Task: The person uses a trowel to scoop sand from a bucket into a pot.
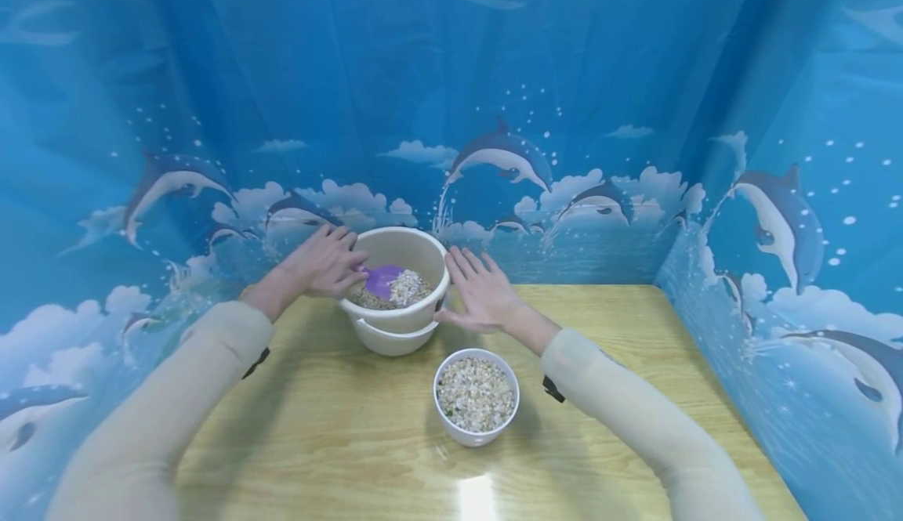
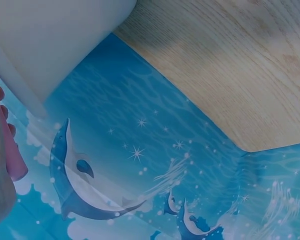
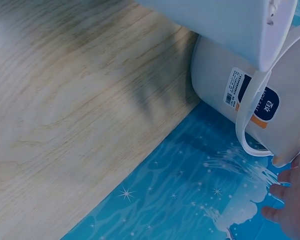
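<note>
A white bucket (image 1: 388, 319) with its handle hanging down at the front stands near the back of the table, with a layer of mixed grains inside. In it lies the blade of a purple scoop (image 1: 381, 280), paler grains heaped by its edge. My left hand (image 1: 323, 261) grips the scoop's handle (image 2: 12, 155) over the bucket's left rim. My right hand (image 1: 485, 292) lies with spread fingers against the bucket's right side, fingertips at the rim. In front is a white bowl (image 1: 470, 438), filled nearly to its brim with pale grains.
The wooden table (image 1: 339, 443) is bordered by blue curtains (image 1: 423, 113) with printed dolphins at the back and sides. On the bucket's side is a printed label (image 3: 260, 102). Close to the right wrist camera, the bowl's wall (image 3: 225, 25) fills the top of that view.
</note>
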Action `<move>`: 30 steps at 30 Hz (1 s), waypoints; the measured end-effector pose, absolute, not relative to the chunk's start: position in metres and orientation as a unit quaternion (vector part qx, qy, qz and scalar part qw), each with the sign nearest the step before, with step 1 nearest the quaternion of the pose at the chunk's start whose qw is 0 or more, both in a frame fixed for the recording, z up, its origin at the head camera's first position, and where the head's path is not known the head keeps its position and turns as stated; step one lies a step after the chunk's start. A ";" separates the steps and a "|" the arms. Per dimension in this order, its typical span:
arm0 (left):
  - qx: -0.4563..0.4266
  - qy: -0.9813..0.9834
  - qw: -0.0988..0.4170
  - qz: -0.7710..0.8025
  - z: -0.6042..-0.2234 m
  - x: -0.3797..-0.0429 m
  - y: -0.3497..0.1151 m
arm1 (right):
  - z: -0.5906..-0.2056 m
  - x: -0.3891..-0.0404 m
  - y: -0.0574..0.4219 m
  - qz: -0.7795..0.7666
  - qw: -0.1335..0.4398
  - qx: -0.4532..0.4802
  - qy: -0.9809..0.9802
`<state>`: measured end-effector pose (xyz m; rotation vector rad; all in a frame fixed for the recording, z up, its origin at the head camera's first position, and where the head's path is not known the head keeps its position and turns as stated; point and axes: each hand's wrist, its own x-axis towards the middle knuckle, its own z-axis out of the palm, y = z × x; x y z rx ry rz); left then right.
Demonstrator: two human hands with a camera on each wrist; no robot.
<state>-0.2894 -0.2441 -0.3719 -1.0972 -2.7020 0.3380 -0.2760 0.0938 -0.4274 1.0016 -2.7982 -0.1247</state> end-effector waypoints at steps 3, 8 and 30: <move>-0.370 -0.916 0.104 0.118 -0.370 -0.287 -0.244 | -0.427 -0.272 0.098 -0.039 0.083 0.340 -0.936; -0.374 -0.914 0.110 0.114 -0.368 -0.281 -0.244 | -0.427 -0.265 0.106 -0.041 0.074 0.347 -0.934; -0.378 -0.909 0.149 0.091 -0.373 -0.253 -0.242 | -0.429 -0.234 0.133 -0.043 0.080 0.393 -0.915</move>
